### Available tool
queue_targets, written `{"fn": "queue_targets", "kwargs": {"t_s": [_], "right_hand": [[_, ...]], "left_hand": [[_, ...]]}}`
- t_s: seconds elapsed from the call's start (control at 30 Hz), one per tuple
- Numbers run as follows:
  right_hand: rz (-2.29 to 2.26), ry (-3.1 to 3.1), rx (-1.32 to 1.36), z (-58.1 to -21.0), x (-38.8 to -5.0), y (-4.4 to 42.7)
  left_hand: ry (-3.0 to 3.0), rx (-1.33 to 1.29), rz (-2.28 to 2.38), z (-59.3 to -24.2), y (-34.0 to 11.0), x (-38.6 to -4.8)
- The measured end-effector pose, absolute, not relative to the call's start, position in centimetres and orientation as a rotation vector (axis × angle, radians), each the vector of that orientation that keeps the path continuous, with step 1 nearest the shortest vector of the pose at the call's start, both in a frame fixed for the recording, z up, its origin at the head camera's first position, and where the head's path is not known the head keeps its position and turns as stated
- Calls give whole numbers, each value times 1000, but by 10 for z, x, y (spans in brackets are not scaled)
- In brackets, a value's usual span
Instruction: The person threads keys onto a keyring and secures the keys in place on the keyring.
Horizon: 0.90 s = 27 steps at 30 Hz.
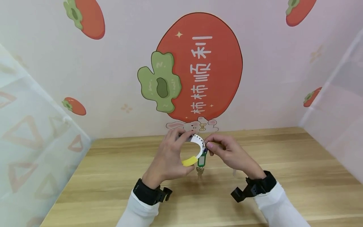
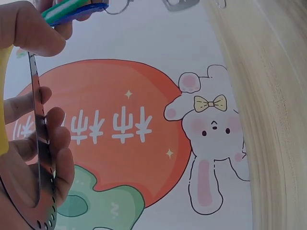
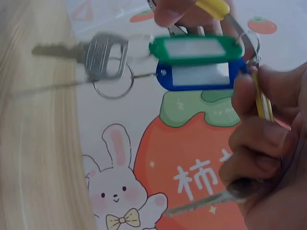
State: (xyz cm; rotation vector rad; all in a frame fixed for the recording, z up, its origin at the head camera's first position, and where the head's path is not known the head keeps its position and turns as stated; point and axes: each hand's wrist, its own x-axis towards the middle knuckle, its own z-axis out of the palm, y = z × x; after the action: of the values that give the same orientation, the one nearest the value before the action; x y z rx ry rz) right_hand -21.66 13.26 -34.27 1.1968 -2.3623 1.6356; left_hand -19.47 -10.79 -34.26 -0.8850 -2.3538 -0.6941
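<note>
Fingers and thumb of the left hand (image 1: 171,154) grip a white ring (image 1: 200,143) with a row of small holes and a yellow section (image 1: 190,161). At the ring's right side, the right hand (image 1: 231,153) pinches small metal parts. In the right wrist view, a green tag (image 3: 199,49) and a blue tag (image 3: 199,76) hang near its fingertips, each with a key ring; a key (image 3: 103,55) is beside them. A yellow piece (image 3: 263,103) lies within the right fingers, and another key (image 3: 206,202) sticks out below them.
The hands are above a wooden table (image 1: 113,176). Behind it rises a pale backdrop (image 1: 119,78) printed with a big red fruit and a rabbit. Light side panels (image 1: 34,126) stand to the left and right.
</note>
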Motion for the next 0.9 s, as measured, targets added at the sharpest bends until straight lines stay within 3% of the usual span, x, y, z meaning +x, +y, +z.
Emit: {"fn": "queue_targets", "kwargs": {"t_s": [0.53, 0.9], "right_hand": [[1571, -2439, 1079, -340, -214, 127], [1676, -2327, 1203, -345, -215, 128]], "left_hand": [[-2360, -864, -573, -342, -107, -193], [-2389, -896, -706, -342, -112, -194]]}}
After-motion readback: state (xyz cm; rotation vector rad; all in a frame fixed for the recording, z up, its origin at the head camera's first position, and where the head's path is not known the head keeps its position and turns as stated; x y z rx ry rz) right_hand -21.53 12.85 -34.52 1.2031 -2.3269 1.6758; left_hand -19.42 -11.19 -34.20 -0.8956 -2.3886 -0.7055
